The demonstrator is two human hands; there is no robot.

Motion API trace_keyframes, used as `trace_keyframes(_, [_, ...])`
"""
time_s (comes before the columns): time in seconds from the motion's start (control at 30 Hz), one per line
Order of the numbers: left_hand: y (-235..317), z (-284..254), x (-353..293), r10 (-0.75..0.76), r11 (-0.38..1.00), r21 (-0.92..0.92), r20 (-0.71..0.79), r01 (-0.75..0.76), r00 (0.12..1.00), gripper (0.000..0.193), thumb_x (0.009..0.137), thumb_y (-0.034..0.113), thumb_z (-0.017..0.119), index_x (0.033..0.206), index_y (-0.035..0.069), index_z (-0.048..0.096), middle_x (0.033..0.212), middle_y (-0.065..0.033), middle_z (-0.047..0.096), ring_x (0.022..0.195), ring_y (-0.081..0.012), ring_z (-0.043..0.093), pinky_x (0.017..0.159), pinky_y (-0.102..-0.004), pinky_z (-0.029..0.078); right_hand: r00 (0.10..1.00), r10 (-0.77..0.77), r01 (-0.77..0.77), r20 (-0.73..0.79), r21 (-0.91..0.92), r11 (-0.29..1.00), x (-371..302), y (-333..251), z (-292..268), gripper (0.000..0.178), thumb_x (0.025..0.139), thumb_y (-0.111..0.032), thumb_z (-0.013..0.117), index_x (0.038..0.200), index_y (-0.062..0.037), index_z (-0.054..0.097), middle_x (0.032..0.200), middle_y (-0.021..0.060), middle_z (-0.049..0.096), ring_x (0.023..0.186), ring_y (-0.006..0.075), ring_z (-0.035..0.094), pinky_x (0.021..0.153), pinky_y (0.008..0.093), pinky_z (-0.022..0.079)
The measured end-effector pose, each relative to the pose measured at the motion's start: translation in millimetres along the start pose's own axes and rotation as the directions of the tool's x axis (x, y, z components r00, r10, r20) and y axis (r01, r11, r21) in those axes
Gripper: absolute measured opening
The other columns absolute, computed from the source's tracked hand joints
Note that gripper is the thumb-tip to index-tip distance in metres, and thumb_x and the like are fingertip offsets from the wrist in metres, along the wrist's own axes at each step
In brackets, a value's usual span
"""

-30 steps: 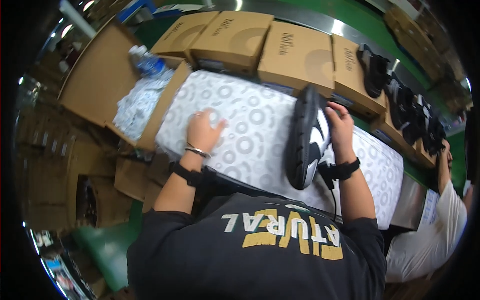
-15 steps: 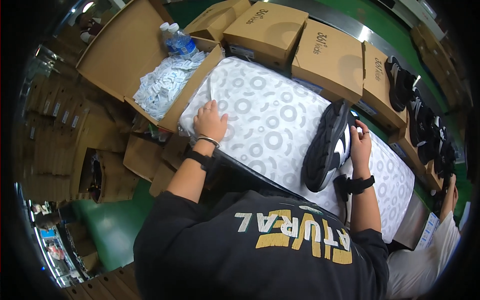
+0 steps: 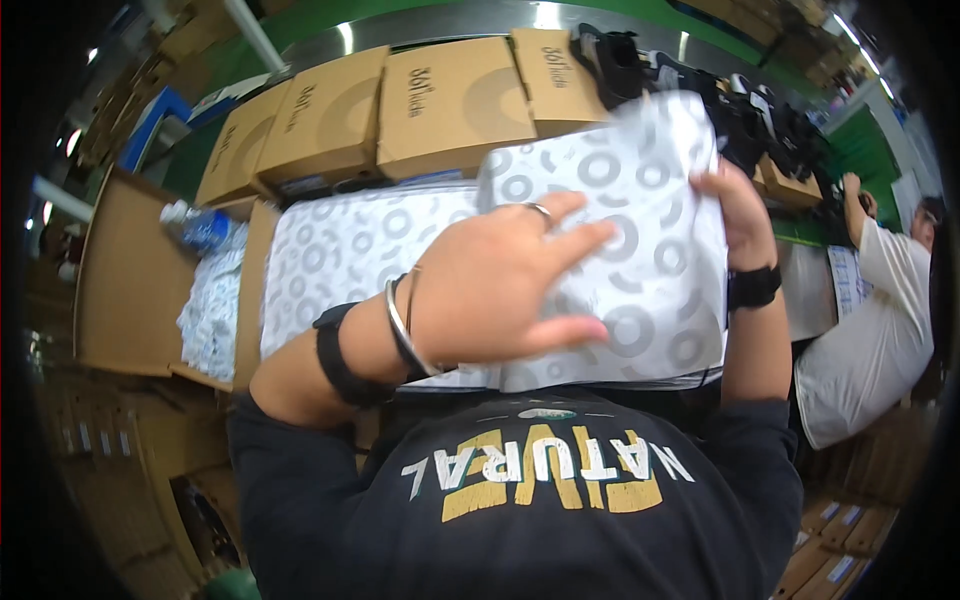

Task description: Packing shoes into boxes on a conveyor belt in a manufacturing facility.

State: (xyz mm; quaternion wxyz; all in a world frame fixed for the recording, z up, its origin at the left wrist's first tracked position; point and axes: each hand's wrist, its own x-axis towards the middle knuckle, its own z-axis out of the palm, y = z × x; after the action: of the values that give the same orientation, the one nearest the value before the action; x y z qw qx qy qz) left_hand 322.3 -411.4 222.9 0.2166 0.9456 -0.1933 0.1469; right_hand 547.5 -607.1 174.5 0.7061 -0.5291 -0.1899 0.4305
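Note:
A raised sheet of white wrapping paper [image 3: 640,240], printed with grey rings and dashes, stands tilted in front of me. My right hand [image 3: 740,215] grips its right edge between thumb and fingers. Over the sheet's left part, my left hand [image 3: 490,280] has its fingers stretched and spread; whether it touches the paper I cannot tell. More of the same printed paper lies as a flat stack [image 3: 375,230] to the left. The black and white sneaker that lay on the paper earlier is not visible now.
Lidded brown shoe boxes [image 3: 455,105] line the far side, with black sneakers [image 3: 745,115] at right. On the left, an open carton [image 3: 130,270] holds small white packets [image 3: 212,310] and a water bottle [image 3: 205,228]. A person in a white shirt [image 3: 870,330] is at right.
The right hand has left the sneaker and now holds a lifted paper sheet. My left hand has come right from the stack's left end. The view has turned.

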Motion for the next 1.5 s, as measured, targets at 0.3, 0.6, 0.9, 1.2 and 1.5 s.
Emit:
trace_keyframes(0.3, [-68.1,116.3,29.9,-0.275,0.928,0.352,0.422,0.124,0.864,0.059,0.072,0.051,0.055,0.123,0.021,0.048,0.134,-0.0171,0.034,0.127,-0.041,0.021,0.101,-0.0574,0.011,0.806,-0.471,-0.01,-0.359,-0.804,0.595,64.2,16.9,-68.9,0.065,0.065,-0.014,0.07,0.122,0.0013,0.042,0.095,0.0158,0.057,0.088,0.0214,0.056,0.077,0.0272,0.044])
trace_keyframes(0.6, [-62.8,123.7,27.9,-0.281,0.935,0.327,0.445,0.138,0.85,0.058,0.071,0.051,0.054,0.122,0.023,0.049,0.134,-0.016,0.035,0.126,-0.0421,0.022,0.1,-0.0585,0.011,0.812,-0.524,0.323,-0.256,-0.551,0.77,233.9,18.7,-100.8,0.069,0.066,-0.018,0.075,0.121,0.0056,0.04,0.101,0.017,0.058,0.091,0.0231,0.057,0.083,0.0314,0.043])
trace_keyframes(0.9, [-78.2,125.4,20.7,-0.29,0.937,0.297,0.366,0.185,0.884,0.067,0.071,0.044,0.056,0.127,0.011,0.04,0.133,-0.0155,0.037,0.126,-0.0396,0.025,0.1,-0.0574,0.013,0.83,-0.498,0.353,0.249,-0.927,0.125,17.0,-41.5,5.5,0.028,0.071,-0.014,0.065,0.095,-0.0005,0.057,0.099,0.0179,0.055,0.088,0.0296,0.057,0.079,0.0354,0.045])
trace_keyframes(1.2, [-135.9,81.9,24.0,-0.114,0.985,-0.153,-0.221,0.081,0.969,0.031,0.076,0.012,0.054,0.106,0.003,0.054,0.104,-0.0162,0.056,0.099,-0.0311,0.051,0.088,-0.0376,0.039,0.857,-0.514,0.213,0.026,-0.927,0.309,-101.7,95.7,18.1,0.038,0.065,0.003,0.063,0.103,-0.0024,0.056,0.107,0.0136,0.054,0.102,0.0281,0.05,0.087,0.0348,0.039])
trace_keyframes(1.5, [-220.0,34.3,-30.0,-0.589,0.798,-0.271,-0.167,0.538,0.79,0.035,0.077,0.02,0.059,0.106,0.0,0.055,0.101,-0.016,0.058,0.096,-0.0273,0.055,0.083,-0.0347,0.044,0.46,-0.641,-0.728,-0.615,-0.674,0.125,-168.5,157.7,-136.4,0.021,0.076,-0.007,0.053,0.093,-0.0006,0.063,0.087,0.0195,0.061,0.083,0.0326,0.059,0.075,0.0379,0.045])
